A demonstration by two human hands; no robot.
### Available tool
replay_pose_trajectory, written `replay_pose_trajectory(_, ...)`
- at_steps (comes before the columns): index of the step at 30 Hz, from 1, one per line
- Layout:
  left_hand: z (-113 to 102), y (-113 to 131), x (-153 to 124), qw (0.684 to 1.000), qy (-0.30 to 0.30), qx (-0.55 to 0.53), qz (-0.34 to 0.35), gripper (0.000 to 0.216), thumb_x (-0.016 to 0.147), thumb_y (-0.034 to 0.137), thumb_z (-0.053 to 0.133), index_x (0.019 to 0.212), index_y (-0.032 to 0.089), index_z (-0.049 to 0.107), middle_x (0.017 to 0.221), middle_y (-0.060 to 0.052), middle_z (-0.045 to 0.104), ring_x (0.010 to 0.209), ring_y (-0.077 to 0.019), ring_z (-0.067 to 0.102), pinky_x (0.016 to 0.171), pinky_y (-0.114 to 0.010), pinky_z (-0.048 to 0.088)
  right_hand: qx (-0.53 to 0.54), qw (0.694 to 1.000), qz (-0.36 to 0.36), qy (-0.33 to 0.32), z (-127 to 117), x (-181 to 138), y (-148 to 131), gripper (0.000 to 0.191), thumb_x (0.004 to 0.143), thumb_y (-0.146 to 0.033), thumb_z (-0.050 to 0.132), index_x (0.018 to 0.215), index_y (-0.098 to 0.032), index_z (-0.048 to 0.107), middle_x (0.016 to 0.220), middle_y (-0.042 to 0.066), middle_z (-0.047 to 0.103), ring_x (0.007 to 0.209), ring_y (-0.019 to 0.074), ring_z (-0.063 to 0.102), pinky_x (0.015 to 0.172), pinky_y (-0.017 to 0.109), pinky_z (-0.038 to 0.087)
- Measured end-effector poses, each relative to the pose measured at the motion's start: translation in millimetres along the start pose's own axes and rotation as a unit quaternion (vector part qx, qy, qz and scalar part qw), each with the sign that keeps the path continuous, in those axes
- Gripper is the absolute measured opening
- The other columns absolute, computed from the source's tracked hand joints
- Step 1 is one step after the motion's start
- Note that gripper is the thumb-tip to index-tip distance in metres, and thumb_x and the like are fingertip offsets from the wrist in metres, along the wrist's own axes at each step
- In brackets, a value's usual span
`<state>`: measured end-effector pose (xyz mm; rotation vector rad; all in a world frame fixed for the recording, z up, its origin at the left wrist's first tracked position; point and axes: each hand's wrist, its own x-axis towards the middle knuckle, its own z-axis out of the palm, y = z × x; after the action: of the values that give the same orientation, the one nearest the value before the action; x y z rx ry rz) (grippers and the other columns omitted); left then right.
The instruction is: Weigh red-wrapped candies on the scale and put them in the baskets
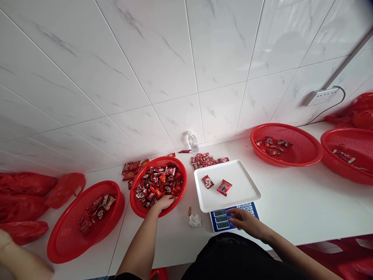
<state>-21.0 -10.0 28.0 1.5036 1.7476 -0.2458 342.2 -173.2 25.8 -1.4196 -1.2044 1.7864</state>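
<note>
My left hand reaches into a red mesh basket heaped with small red snack packets. Its fingers look stretched over the packets near the front right rim, with no packet visibly gripped. Above the blue digital scale's displays and keys hovers my right hand, empty, thumb and fingers apart. On top of that scale rests a white tray. A dark red packet and a brighter red packet lie apart on the tray.
Left stands another red basket with some packets, near red plastic bags and another person's arm. Loose packets and a clear bottle are by the wall. Crumpled tissue lies centrally. Two red baskets stand right.
</note>
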Motion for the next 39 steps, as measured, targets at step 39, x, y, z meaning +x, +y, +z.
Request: replay_pose_trajectory(39,96.3,121.6,-26.0,0.932,0.146,-0.18,0.278,0.044,0.07,0.023,0.064,0.113,0.02,0.056,0.115,-0.009,0.057,0.105,-0.0225,0.053,0.091,-0.036,0.041,-0.026,1.0,0.012,-0.007,-3.3,-0.1,12.7,0.039,0.079,-0.044,0.054,0.11,-0.019,0.055,0.083,0.002,0.061,0.077,0.0174,0.059,0.068,0.03,0.047)
